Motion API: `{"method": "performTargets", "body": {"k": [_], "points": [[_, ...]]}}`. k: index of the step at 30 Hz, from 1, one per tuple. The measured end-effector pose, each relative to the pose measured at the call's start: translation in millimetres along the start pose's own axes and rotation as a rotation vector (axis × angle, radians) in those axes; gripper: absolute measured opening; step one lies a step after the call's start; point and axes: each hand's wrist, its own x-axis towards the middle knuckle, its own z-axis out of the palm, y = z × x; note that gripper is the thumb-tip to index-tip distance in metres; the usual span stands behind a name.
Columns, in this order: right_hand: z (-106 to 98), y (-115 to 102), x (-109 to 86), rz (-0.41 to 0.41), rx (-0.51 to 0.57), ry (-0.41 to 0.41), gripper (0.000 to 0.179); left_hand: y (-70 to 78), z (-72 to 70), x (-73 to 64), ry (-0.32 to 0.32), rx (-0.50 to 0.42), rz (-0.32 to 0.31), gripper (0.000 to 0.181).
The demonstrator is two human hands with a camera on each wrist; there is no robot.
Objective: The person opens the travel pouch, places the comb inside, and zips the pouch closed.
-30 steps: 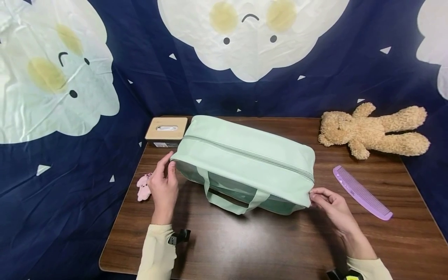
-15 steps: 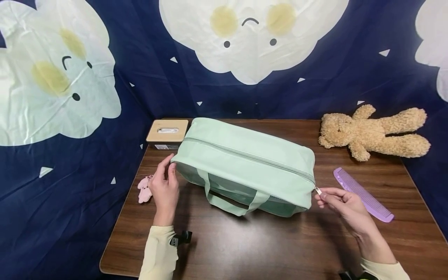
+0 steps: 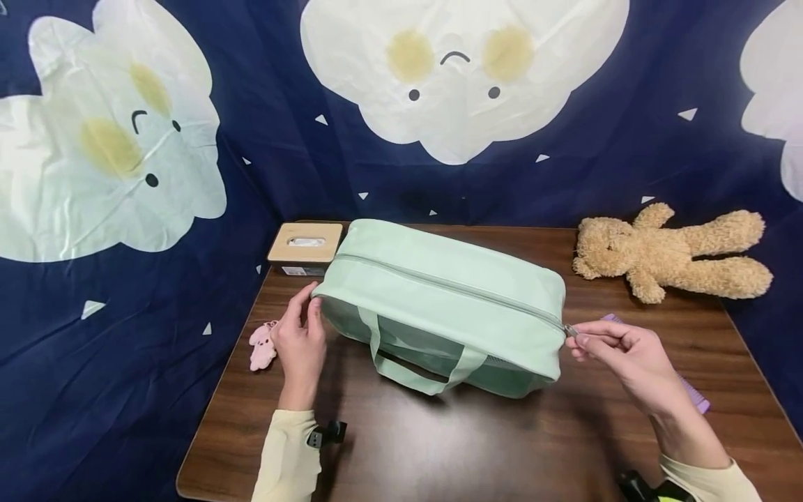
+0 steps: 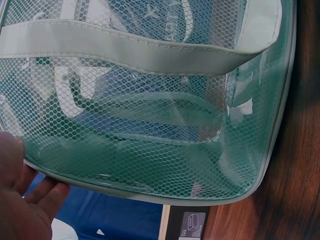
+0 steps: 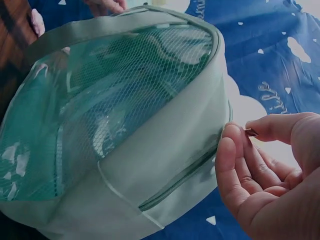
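Observation:
A mint green bag (image 3: pixel 439 286) stands at the middle of the table, its top zipper (image 3: pixel 448 284) running along its length. Its front has clear plastic and a mesh pocket (image 4: pixel 150 120), with a strap handle (image 3: pixel 414 380) hanging down. My left hand (image 3: pixel 300 348) pinches the bag's left top corner between thumb and fingers. At the right end, my right hand (image 3: pixel 627 355) pinches the small metal zipper pull (image 5: pixel 251 132) between thumb and forefinger. The zipper track (image 5: pixel 180 182) continues down the bag's end in the right wrist view.
A tissue box (image 3: pixel 305 244) with a wooden lid stands behind the bag's left end. A pink plush charm (image 3: pixel 262 347) lies left of my left hand. A teddy bear (image 3: pixel 665 254) lies at the back right, and a purple comb (image 3: pixel 695 395) is partly hidden by my right hand.
My right hand has moved from the bag's lower right corner up to the zipper's end and taken hold of the pull. My left hand keeps its grip on the corner.

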Motion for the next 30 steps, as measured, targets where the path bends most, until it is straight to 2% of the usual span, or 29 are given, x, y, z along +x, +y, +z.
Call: {"method": "performTargets", "body": {"k": [6,17,26,30], "points": [[4,-7,2.6,0.003,-0.056,0.001,0.040,-1.1,-4.5,-3.2,-0.014,0.016,-0.009,0.022],[11,-18,10.6,-0.019,-0.065,-0.083,0.042,2.4,-5.6,-6.7,-0.005,0.005,0.019,0.023],[30,-34,28.0,-0.007,-0.044,-0.144,0.030,2.2,-5.5,-7.1,0.002,0.014,0.040,0.023],[42,-45,39.5,-0.014,-0.135,-0.166,0.019,3.8,-5.9,-2.3,0.006,0.022,0.043,0.022]]}}
